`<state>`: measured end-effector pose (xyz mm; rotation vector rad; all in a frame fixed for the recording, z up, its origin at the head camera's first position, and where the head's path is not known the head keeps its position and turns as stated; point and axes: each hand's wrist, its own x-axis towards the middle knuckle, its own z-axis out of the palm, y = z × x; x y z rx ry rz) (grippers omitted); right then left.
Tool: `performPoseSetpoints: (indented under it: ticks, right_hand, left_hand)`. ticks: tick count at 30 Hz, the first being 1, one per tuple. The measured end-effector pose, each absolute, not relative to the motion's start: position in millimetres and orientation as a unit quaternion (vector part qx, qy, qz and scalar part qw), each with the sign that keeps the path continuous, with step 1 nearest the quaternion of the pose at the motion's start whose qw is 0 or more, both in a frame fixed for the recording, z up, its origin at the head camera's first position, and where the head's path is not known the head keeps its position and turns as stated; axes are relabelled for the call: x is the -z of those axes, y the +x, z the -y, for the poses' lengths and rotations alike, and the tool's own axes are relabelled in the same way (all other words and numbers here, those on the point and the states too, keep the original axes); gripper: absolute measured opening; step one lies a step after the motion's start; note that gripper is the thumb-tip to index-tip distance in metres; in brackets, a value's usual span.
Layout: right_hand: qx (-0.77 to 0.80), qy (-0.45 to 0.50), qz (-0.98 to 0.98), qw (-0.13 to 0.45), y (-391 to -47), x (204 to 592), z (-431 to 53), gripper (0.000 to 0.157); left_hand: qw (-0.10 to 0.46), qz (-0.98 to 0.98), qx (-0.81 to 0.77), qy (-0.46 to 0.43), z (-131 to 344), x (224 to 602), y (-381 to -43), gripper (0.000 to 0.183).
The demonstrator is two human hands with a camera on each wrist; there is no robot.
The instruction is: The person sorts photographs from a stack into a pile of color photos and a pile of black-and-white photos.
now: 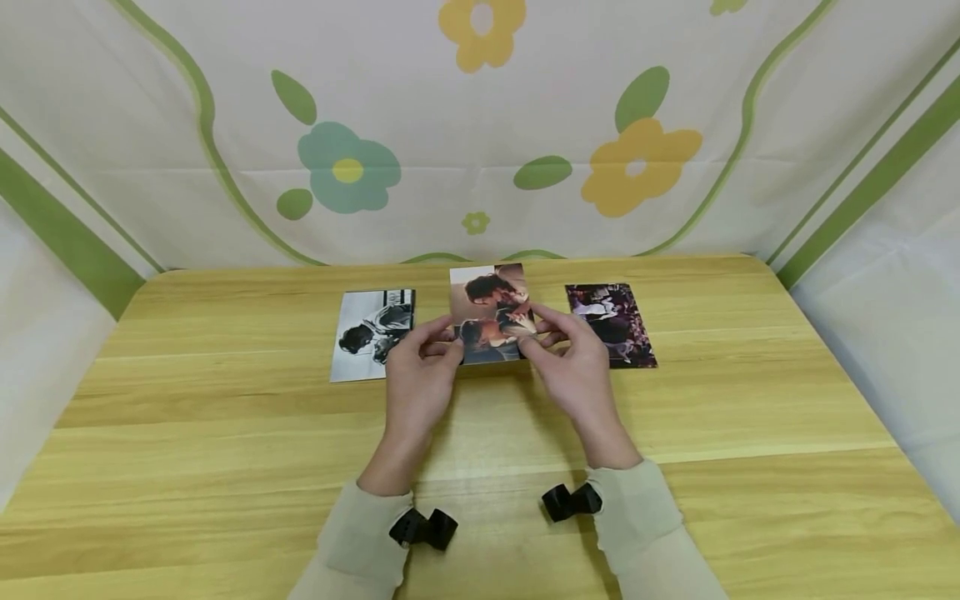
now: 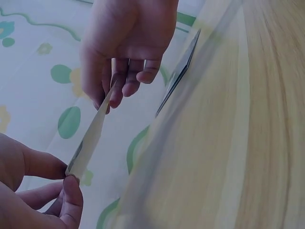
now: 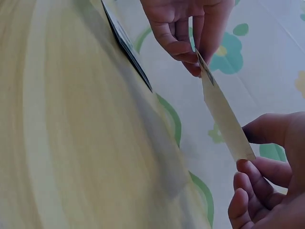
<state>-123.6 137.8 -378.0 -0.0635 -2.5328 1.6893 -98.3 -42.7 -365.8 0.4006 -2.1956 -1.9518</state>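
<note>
A photo card (image 1: 487, 304) with a picture of people in warm brown and dark tones is held upright-ish above the wooden table. My left hand (image 1: 422, 375) pinches its left edge near the lower corner, between thumb and fingers. On the opposite edge, my right hand (image 1: 576, 362) pinches it the same way. Seen nearly edge-on in the left wrist view, the photo card (image 2: 90, 136) shows a pale back; the right wrist view also shows the photo card (image 3: 228, 121) raised off the tabletop.
A black-and-white photo card (image 1: 356, 333) lies on the table (image 1: 225, 467) beside my left hand, partly covered by it. To the right lies a dark purple photo card (image 1: 618, 321), overlapped by my right hand. Behind the table hangs a flowered cloth (image 1: 465, 117).
</note>
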Motion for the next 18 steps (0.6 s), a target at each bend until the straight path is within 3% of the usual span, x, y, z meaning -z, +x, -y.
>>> performPoseSetpoints:
  ticks: [6,18]
  right_hand:
    - [-0.566,-0.049,0.821,0.058,-130.1,375.8,-153.6,0.045]
    - [-0.553,-0.184,0.805,0.112,-135.7,367.0,-220.9,0.043]
  left_hand:
    - [0.074,0.746,0.653,0.111,24.2,360.6,-107.7,0.042]
    - [0.009,0.772,0.635,0.040,-59.3,350.8,-135.1,0.041]
